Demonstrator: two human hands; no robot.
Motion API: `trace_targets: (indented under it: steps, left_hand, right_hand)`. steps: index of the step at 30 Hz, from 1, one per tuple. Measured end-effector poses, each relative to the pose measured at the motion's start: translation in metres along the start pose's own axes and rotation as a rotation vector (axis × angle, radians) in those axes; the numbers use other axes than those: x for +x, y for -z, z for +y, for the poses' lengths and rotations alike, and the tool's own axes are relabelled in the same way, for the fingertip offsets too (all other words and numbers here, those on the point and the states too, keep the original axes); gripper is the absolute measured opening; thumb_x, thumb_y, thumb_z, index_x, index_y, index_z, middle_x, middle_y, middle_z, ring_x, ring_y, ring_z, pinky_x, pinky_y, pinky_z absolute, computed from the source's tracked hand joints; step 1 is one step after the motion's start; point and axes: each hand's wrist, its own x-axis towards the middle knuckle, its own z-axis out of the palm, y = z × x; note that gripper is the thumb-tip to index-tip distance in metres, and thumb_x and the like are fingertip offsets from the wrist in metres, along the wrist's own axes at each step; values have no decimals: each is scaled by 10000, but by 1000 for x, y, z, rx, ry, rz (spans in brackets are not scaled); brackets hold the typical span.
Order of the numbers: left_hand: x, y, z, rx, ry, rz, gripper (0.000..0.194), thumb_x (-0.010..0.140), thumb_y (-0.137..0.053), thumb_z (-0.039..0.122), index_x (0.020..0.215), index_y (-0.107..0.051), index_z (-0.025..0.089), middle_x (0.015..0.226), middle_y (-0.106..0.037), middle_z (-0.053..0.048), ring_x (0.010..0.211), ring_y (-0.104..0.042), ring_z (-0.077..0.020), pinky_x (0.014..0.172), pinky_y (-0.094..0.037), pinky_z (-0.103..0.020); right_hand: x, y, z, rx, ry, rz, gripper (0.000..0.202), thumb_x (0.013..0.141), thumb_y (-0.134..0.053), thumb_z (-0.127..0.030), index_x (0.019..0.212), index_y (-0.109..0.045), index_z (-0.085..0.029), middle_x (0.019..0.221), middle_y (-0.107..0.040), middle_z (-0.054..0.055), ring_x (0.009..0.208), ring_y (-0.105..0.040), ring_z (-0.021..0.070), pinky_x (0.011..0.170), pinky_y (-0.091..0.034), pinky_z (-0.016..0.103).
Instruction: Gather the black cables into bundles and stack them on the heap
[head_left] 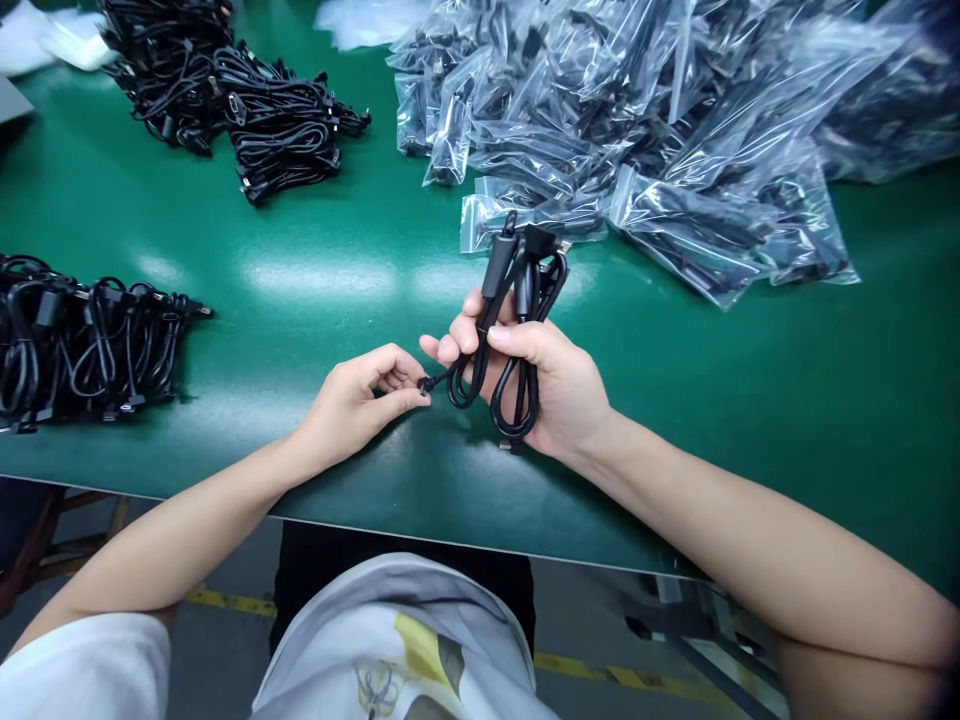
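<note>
Green table (360,260) spreads under the bundle (523,290) of black cable in my right hand (566,390). Beyond the bundle and off to its right, clear bags (555,150) with dark contents lie in a heap; the nearest of them sit just past the bundle's top end and crowd that side. From where I look, the top end overlaps a bag's edge, though I cannot tell whether the two touch.

Well left of the bundle and farther off, the front stack (281,130) of black cables lies against the back stack (169,70), loops and plug ends jumbled. Straight left of the bundle, past my left hand (360,400), the near stack (90,345) runs out of view. White plastic (367,20) lies far beyond the bundle, between the stacks and the bags. Below the bundle, past the table's edge, I see my shirt (390,640) and a yellow stripe (232,602) on the floor.

My right hand is clamped around the bundle over the table, thumb across its front, loops hanging below the thumb, thicker ends poking up above it. One thin lead runs from the bundle's left side to a small plug (424,386). My left thumb and fingers pinch that plug, just beside the bundle.
</note>
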Motion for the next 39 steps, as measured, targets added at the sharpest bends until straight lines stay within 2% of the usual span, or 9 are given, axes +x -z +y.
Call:
trace_targets:
  steps: [9, 14, 16, 18, 21, 25, 28, 31, 39]
  left_hand:
    - [0, -4, 4, 12, 17, -40, 198, 782, -758, 316, 783, -624, 169, 710, -635, 17, 645, -549, -106, 634, -437, -240]
    - [-10, 3, 1, 141, -67, -91, 137, 881, -653, 322, 916, -658, 189, 838, -707, -19, 746, -644, -140, 727, -505, -268]
    - [-21, 26, -5, 334, -129, 35, 169, 926, -599, 327, 1019, -660, 199, 926, -723, -43, 814, -664, -159, 802, -515, -297]
    - [-38, 65, -11, 612, -119, 325, 227, 947, -569, 344, 1095, -650, 192, 997, -717, -80, 904, -659, -199, 885, -501, -346]
    - [-73, 134, -14, 1001, 75, 759, 390, 950, -548, 359, 1260, -593, 126, 1231, -637, -196, 1148, -572, -315, 1034, -415, -458]
    - [-110, 211, -13, 1213, 293, 1094, 630, 923, -565, 442, 1436, -429, 104, 1477, -430, -257, 1386, -342, -412, 1153, -252, -551]
    - [-118, 245, -18, 1160, 483, 987, 532, 928, -542, 446, 1339, -504, 110, 1345, -544, -230, 1285, -454, -382, 1110, -332, -516]
    - [-115, 261, -25, 1144, 528, 922, 441, 933, -530, 379, 1279, -549, 106, 1282, -580, -204, 1220, -510, -344, 1087, -373, -471]
    - [-109, 256, -17, 1192, 495, 875, 303, 919, -532, 276, 1151, -614, 99, 1214, -570, -198, 1138, -528, -322, 1025, -410, -443]
  right_hand:
    - [4, 1, 3, 175, -21, 8, 168, 746, -614, -237, 913, -606, -225, 780, -528, -32, 814, -618, 147, 1003, -511, 386]
    - [6, 8, 6, 77, -121, 54, 227, 701, -755, -255, 893, -637, -226, 743, -481, -46, 609, -466, 103, 687, -527, 284]
    - [9, 13, 7, -19, -171, 54, 287, 641, -827, -261, 883, -676, -226, 762, -495, -33, 564, -405, 93, 566, -477, 273]
    - [16, 18, 8, -79, -215, 59, 276, 622, -867, -290, 846, -719, -226, 814, -526, 2, 584, -429, 99, 563, -481, 290]
    - [23, 21, 7, -101, -276, 28, 196, 680, -862, -322, 844, -773, -262, 930, -559, 67, 716, -546, 148, 666, -523, 330]
    - [26, 18, 5, -147, -267, -11, 156, 685, -848, -368, 806, -785, -290, 719, -381, 8, 544, -385, 111, 479, -393, 345]
    - [25, 12, 7, -243, -252, -8, 172, 648, -839, -422, 769, -778, -317, 685, -307, -14, 515, -298, 114, 437, -295, 372]
    - [24, 8, 6, -282, -262, 40, 189, 619, -829, -458, 737, -760, -328, 696, -303, -5, 524, -301, 132, 446, -301, 400]
    - [20, 10, 5, -309, -307, -1, 134, 675, -778, -444, 775, -737, -363, 754, -263, -3, 557, -310, 160, 504, -341, 457]
